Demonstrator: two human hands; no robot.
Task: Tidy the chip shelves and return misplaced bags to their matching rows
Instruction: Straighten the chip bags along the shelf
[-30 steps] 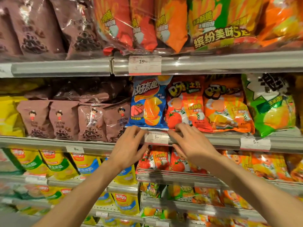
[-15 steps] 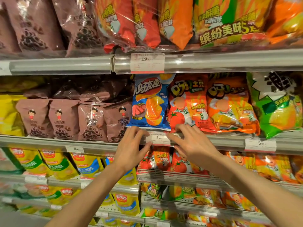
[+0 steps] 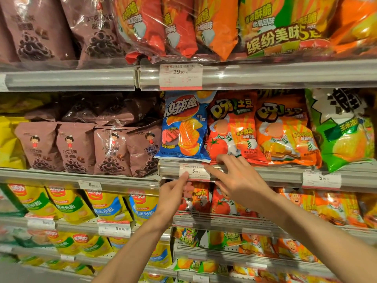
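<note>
A blue chip bag [image 3: 184, 125] stands upright on the middle shelf, between brown chocolate-ring bags [image 3: 110, 148] on its left and a red tomato bag [image 3: 230, 127] on its right. An orange bag [image 3: 283, 129] and a green corn bag [image 3: 342, 127] follow further right. My left hand [image 3: 173, 193] is just below the shelf rail, its fingertip touching the lower left of the 5.90 price tag [image 3: 194, 171]. My right hand [image 3: 238, 178] has its fingers spread over the rail at the tag's right end, under the tomato bag. Neither hand holds a bag.
The top shelf rail [image 3: 265, 73] carries large multipacks and a 19.90 tag [image 3: 180, 75]. Yellow corn snack bags [image 3: 67, 205] fill the lower left shelves; tomato and orange bags [image 3: 330, 205] fill the lower right ones. Yellow bags [image 3: 8, 144] sit at the far left.
My left hand has dropped from the blue bag's bottom edge to below the price tag. My right hand stays on the rail, index finger now on the tag. The view has moved closer.
</note>
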